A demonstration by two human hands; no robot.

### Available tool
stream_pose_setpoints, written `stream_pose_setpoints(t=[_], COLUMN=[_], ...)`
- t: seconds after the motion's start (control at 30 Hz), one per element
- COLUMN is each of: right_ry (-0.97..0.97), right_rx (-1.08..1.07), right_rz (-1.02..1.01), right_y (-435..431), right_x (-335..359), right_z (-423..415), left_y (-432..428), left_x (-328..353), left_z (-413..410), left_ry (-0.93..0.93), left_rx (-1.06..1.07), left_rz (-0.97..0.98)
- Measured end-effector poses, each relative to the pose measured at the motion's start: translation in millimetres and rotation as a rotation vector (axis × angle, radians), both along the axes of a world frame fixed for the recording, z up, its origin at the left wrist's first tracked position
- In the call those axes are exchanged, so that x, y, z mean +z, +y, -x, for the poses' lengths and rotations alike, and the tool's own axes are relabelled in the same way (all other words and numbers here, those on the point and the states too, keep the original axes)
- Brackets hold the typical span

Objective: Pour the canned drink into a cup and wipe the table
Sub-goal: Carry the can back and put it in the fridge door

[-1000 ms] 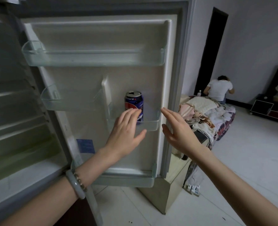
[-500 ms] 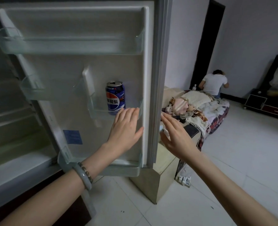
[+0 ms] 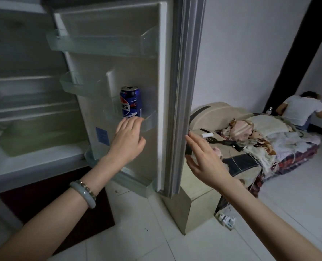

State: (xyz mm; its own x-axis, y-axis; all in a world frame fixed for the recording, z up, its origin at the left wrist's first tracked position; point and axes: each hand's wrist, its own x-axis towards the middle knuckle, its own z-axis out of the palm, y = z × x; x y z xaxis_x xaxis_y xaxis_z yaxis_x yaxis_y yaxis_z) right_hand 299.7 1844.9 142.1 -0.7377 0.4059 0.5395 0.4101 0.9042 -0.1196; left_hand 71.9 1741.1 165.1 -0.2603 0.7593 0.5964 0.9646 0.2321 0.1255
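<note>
A blue Pepsi can (image 3: 131, 101) stands upright in the middle clear shelf (image 3: 149, 122) of the open fridge door (image 3: 162, 72). My left hand (image 3: 127, 141), with a pale bangle on the wrist, is open just below the can, its fingertips at the shelf's front rim. My right hand (image 3: 206, 160) is open, held flat beside the door's outer edge, fingers apart and holding nothing. No cup, cloth or table top shows in this view.
The fridge interior (image 3: 30, 113) with bare shelves fills the left. A beige low cabinet (image 3: 186, 210) stands behind the door with a power strip (image 3: 226, 220) on the floor. A bed piled with blankets (image 3: 260, 140) lies right; a person (image 3: 299, 108) crouches by the doorway.
My left hand has dropped from in front of the can to just under its shelf. The door edge has come nearer my right hand as my view shifted.
</note>
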Motion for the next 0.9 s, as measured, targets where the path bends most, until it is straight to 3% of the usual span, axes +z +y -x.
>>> stream_pose_setpoints(t=[0.6, 0.9], right_ry=[0.049, 0.03], right_rx=[0.466, 0.813], right_rz=[0.008, 0.024], right_y=[-65.6, -132.0], right_x=[-2.6, -7.7], right_z=[68.0, 137.2], left_y=[-179.0, -247.2], left_x=[-4.0, -16.6], left_z=[6.2, -30.5], left_ry=[-0.159, -0.16], left_rx=[0.386, 0.365], left_rz=[0.041, -0.036])
